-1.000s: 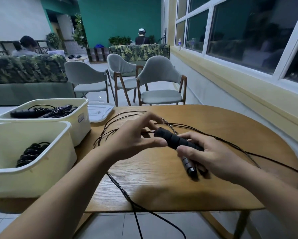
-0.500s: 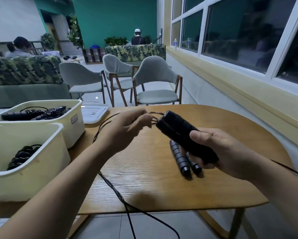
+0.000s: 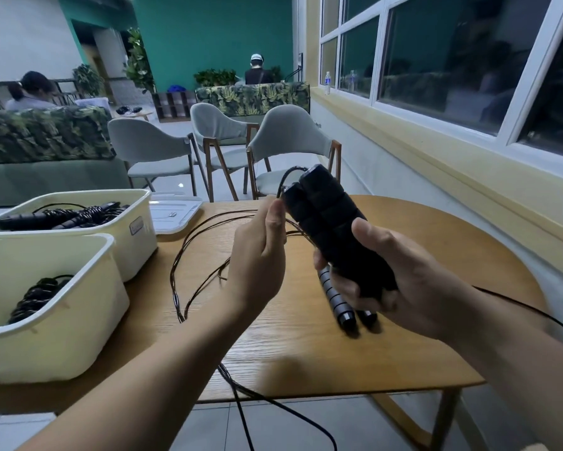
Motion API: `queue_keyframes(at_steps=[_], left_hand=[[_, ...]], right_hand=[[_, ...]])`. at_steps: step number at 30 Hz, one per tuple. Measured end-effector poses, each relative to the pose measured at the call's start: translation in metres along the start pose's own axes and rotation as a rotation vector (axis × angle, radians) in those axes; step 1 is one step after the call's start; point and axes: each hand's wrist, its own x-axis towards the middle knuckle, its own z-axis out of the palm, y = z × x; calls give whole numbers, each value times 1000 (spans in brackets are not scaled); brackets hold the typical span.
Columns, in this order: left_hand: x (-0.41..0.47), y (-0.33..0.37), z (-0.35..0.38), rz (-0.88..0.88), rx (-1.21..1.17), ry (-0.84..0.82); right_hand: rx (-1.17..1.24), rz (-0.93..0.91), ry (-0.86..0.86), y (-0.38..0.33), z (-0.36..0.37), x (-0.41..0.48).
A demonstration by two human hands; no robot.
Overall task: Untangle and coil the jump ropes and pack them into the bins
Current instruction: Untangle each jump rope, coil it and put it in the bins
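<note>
My right hand (image 3: 400,284) grips two thick black foam handles (image 3: 330,229) side by side, tilted up and away above the wooden table (image 3: 420,249). My left hand (image 3: 260,255) pinches the thin black cord (image 3: 285,180) just where it leaves the handle tops. The rest of that cord (image 3: 189,255) lies in loose loops on the table and trails off the near edge. Two slimmer ribbed handles (image 3: 334,297) of another rope lie on the table under my right hand. A further strand (image 3: 534,315) runs off to the right.
Two cream bins stand at the left: the near bin (image 3: 62,320) holds a coiled rope (image 3: 36,297), the far bin (image 3: 137,222) holds several ropes. A white lid (image 3: 176,213) lies behind them. Grey chairs (image 3: 290,148) stand beyond the table. People sit far off.
My right hand has lifted the black handles off the table and tipped them upright. My left hand rose with them and now pinches the cord at the handle tops.
</note>
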Motion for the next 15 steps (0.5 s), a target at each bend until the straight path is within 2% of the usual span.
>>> queue_keyframes(at_steps=[3,5,10,12,15], left_hand=[[-3,0,9,3,90,-79],[-4,1,16,-43,168,-215],[-13,10,26,35,470,-522],[-14,11,25,-5,521,-574],[-13,10,18,-9,561,-655]], right_hand=[[-42,-15,46,0,1,2],[-68,-21,63,3,1,3],[-69,13,103,8,-2,3],[-55,53,78,6,-6,2],[21,148,-47,4,-12,-1]])
